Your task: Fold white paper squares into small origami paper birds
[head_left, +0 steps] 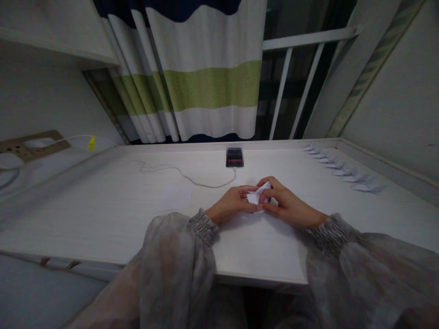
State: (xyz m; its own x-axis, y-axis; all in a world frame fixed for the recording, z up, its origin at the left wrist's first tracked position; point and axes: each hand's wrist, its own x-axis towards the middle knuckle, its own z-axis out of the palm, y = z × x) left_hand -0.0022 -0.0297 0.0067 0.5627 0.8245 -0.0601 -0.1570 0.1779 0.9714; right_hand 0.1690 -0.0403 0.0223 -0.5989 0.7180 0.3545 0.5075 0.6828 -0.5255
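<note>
Both of my hands meet over the middle of the white table (103, 214). Between them is a small piece of folded white paper (256, 196). My left hand (230, 204) has its fingers closed on the paper's left side, and a ring shows on one finger. My right hand (286, 204) pinches the paper's right side with thumb and fingers curled. Loose grey translucent sleeves cover both forearms.
A flat sheet of white paper (176, 197) lies left of my hands. A dark phone (235, 157) with a white cable (185, 176) sits behind them. Several folded paper pieces (343, 171) line the right edge. A striped curtain (206, 82) hangs at the back.
</note>
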